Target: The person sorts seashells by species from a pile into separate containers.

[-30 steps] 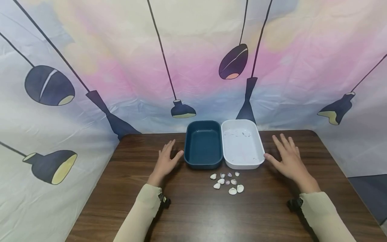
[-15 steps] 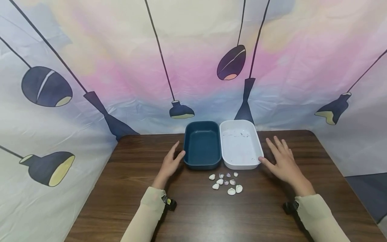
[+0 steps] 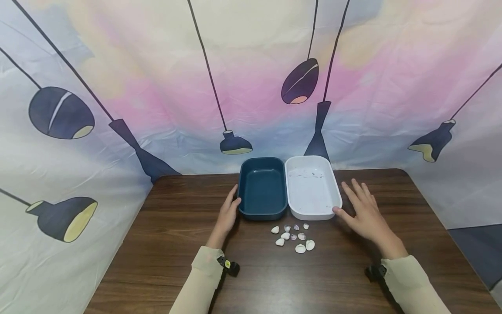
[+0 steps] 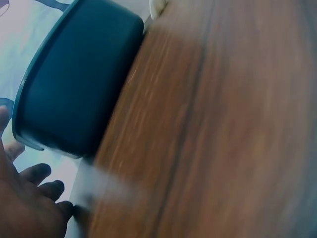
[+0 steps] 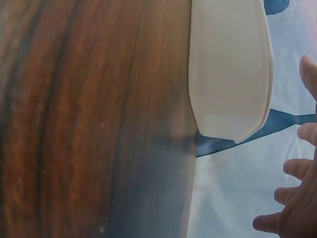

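A dark teal rectangular dish (image 3: pixel 263 192) and a white dish (image 3: pixel 312 192) stand side by side at the back of the table. My left hand (image 3: pixel 227 215) is at the left side of the teal dish, fingers extended; in the left wrist view a small gap shows between fingers and dish (image 4: pixel 79 79). My right hand (image 3: pixel 366 218) has its fingers spread beside the white dish, the thumb close to its front right corner; whether it touches is hard to tell. Several small seashells (image 3: pixel 293 237), white and purplish, lie in front of the dishes.
The brown wooden table (image 3: pixel 157 253) extends toward me on both sides. Behind its far edge hangs a pastel cloth (image 3: pixel 172 87) printed with dark lamps. A wrist camera (image 3: pixel 232 268) sits on each wrist.
My left hand has moved right, up to the side of the teal dish. My right hand has shifted slightly left toward the white dish. Dishes and shells have stayed in place.
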`<state>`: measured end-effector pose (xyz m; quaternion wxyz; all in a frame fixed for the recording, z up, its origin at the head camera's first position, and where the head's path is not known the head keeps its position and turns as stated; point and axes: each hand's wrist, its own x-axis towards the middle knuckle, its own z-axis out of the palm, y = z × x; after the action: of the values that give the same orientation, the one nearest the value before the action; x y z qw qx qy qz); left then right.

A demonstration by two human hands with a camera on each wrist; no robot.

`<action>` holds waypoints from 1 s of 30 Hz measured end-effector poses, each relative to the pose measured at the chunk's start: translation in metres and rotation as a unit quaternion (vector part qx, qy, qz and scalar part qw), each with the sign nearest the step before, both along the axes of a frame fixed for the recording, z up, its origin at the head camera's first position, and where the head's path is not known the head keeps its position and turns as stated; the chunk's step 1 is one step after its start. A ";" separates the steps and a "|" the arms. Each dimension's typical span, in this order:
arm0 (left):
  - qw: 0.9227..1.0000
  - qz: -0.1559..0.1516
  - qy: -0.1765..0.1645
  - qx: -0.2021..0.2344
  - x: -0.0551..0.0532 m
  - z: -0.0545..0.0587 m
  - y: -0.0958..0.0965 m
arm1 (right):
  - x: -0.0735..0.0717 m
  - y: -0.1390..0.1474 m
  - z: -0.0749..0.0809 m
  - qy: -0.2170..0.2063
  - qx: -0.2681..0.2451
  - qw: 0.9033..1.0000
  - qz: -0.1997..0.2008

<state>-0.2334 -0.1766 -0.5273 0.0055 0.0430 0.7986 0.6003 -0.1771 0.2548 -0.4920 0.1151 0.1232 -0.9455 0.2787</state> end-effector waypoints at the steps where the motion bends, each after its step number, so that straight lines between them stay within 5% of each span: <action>1: 1.000 -0.001 0.000 -0.001 0.001 0.000 0.001 | 0.000 0.000 0.000 0.000 0.000 1.000 0.001; 15: 0.998 0.018 0.041 -0.035 0.006 -0.013 0.017 | 0.007 -0.015 -0.001 0.010 0.010 0.999 0.030; 30: 0.999 0.023 0.024 -0.038 0.006 -0.014 0.016 | 0.021 -0.035 -0.002 0.037 -0.003 0.996 0.077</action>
<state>-0.2270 -0.1608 -0.5414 -0.0261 0.0383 0.8217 0.5681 -0.1559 0.2202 -0.4945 0.1285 0.2052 -0.9275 0.2848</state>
